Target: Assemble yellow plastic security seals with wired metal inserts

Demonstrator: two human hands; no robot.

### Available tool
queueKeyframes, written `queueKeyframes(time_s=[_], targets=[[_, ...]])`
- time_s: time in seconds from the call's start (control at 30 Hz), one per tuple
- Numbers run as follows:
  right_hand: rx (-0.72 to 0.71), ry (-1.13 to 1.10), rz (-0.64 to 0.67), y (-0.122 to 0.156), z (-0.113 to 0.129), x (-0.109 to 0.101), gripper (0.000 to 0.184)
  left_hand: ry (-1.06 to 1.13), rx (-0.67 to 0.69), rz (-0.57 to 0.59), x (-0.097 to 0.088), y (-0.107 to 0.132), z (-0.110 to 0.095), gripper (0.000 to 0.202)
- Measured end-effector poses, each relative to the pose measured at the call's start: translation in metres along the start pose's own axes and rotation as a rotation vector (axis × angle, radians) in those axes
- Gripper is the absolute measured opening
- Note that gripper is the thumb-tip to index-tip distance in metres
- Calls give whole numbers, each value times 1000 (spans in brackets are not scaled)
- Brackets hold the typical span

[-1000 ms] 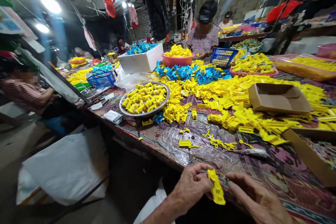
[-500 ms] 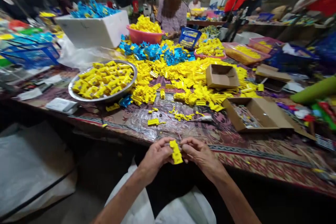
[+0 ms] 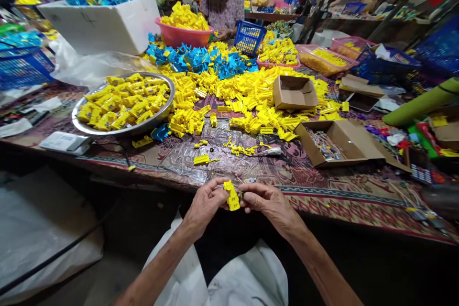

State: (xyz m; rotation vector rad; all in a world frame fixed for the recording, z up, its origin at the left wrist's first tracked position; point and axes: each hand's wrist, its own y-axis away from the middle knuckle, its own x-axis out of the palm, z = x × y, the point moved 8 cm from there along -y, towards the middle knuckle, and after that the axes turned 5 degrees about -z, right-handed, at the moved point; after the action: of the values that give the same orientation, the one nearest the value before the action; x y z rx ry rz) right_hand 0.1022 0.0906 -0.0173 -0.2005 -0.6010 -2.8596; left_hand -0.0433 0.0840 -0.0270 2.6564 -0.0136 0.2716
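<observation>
Both hands meet at the near table edge around a small yellow plastic part [image 3: 232, 195]. My left hand [image 3: 205, 203] pinches it from the left with curled fingers. My right hand [image 3: 267, 202] closes on it from the right, fingertips touching the part. Just beyond them, loose yellow pieces [image 3: 201, 158] lie on clear plastic sheeting [image 3: 201, 153]. A metal tray [image 3: 82, 127] heaped with yellow parts sits to the left.
A big heap of yellow parts [image 3: 251, 100] and blue parts [image 3: 201, 60] covers the patterned table. Open cardboard boxes [image 3: 344, 146] [image 3: 294, 92] stand right of centre. A white foam box [image 3: 103, 26], pink bowl [image 3: 184, 36] and blue baskets [image 3: 250, 38] sit behind. A person [image 3: 222, 0] works opposite.
The view swung from the left end of the table to straight ahead and tilted down. Both hands kept the yellow part between them, drawn closer together.
</observation>
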Motion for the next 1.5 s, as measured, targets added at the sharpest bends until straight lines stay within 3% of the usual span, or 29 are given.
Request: queueKeyframes(time_s=[0.2, 0.37, 0.8, 1.03, 1.5], targets=[[-28, 22, -6, 1, 1, 4, 26, -118, 44, -47, -1, 1, -7, 44], [-67, 93, -90, 2, -4, 4, 24, -154, 72, -76, -1, -1, -6, 42], [-425, 585, -339, 26, 16, 14, 7, -254, 320, -93, 0, 9, -14, 30], [-355, 519, -289, 18, 12, 13, 6, -238, 330, -91, -2, 7, -11, 30], [-433, 565, -339, 24, 13, 12, 6, -249, 384, -109, -1, 9, -13, 29]])
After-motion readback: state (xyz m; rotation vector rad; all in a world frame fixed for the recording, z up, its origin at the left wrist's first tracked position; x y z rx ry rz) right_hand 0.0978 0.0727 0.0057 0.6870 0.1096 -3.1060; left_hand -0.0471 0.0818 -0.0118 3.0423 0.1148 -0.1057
